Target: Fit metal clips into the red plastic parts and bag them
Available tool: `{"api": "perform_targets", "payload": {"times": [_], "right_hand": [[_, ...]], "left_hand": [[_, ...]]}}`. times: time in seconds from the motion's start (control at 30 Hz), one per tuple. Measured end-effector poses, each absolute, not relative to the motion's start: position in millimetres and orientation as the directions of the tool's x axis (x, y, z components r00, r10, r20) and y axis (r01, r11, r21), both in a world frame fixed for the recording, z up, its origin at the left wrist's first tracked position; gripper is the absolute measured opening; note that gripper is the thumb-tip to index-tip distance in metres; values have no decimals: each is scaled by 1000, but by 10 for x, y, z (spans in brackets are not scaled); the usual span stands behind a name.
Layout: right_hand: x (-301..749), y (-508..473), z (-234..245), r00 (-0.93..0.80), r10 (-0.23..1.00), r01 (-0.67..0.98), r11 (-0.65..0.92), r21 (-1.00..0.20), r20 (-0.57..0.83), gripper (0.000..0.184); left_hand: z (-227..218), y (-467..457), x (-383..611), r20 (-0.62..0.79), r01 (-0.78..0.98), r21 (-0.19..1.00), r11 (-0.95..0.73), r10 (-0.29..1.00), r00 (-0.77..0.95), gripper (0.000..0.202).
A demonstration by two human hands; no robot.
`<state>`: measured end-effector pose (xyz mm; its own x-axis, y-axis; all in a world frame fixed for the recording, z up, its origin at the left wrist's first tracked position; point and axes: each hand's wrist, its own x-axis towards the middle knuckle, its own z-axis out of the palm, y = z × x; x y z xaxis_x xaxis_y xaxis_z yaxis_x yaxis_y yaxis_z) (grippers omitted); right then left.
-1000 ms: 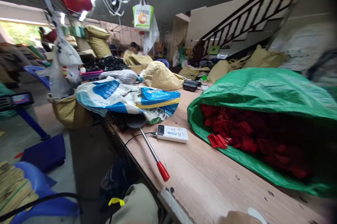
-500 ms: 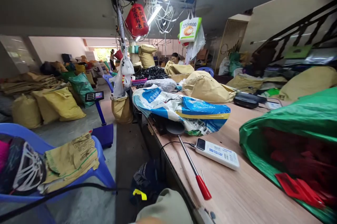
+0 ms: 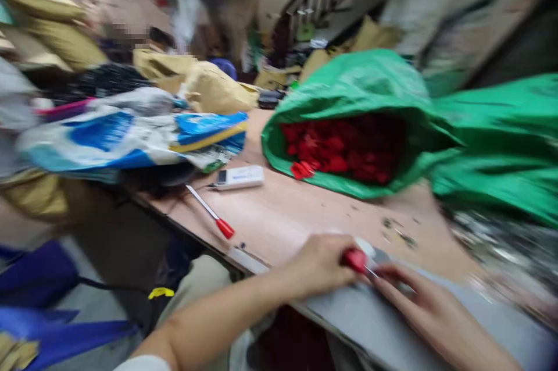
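My left hand [image 3: 320, 263] is closed around a small red-handled tool [image 3: 358, 260] at the near edge of the wooden table [image 3: 283, 214]. My right hand [image 3: 414, 298] lies just right of it, fingers reaching toward the tool's thin metal tip over a grey sheet [image 3: 361, 313]. Whether those fingers hold anything is blurred. Behind the hands, a green plastic bag [image 3: 361, 86] lies open on its side, full of small red pieces [image 3: 340, 147], with a few spilled at its mouth.
A second red-handled tool [image 3: 211, 214] and a white device [image 3: 239, 178] lie left of the hands. A blue-and-white sack [image 3: 131, 138] and tan sacks [image 3: 209, 89] crowd the far left. Another green bag [image 3: 501, 144] sits on the right. A blue chair [image 3: 43, 301] stands on the floor.
The view swung right and down from the room to the table's near edge. Both hands have come into view, the left one gripping the red-handled tool.
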<state>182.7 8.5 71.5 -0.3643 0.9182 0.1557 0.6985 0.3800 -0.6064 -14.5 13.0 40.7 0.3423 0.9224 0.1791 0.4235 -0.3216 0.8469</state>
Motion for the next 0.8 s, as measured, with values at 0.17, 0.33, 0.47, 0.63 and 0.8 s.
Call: {"api": "perform_targets", "payload": {"times": [0.17, 0.33, 0.47, 0.63, 0.8], "right_hand": [[1918, -96, 780, -361, 925, 678, 172, -714, -120, 30], [1864, -105, 822, -325, 938, 721, 165, -673, -119, 23], [1864, -120, 790, -317, 947, 754, 216, -621, -55, 22], [1882, -134, 766, -340, 940, 743, 263, -616, -9, 24], [1833, -176, 762, -342, 940, 781, 294, -551, 17, 27]], "left_hand": [[453, 98, -174, 179, 389, 871, -299, 932, 315, 18], [507, 70, -186, 140, 364, 893, -263, 933, 331, 19], [518, 77, -188, 141, 334, 905, -265, 925, 352, 18], [479, 87, -200, 142, 319, 910, -264, 923, 358, 15], [436, 87, -203, 115, 305, 923, -235, 924, 365, 17]]}}
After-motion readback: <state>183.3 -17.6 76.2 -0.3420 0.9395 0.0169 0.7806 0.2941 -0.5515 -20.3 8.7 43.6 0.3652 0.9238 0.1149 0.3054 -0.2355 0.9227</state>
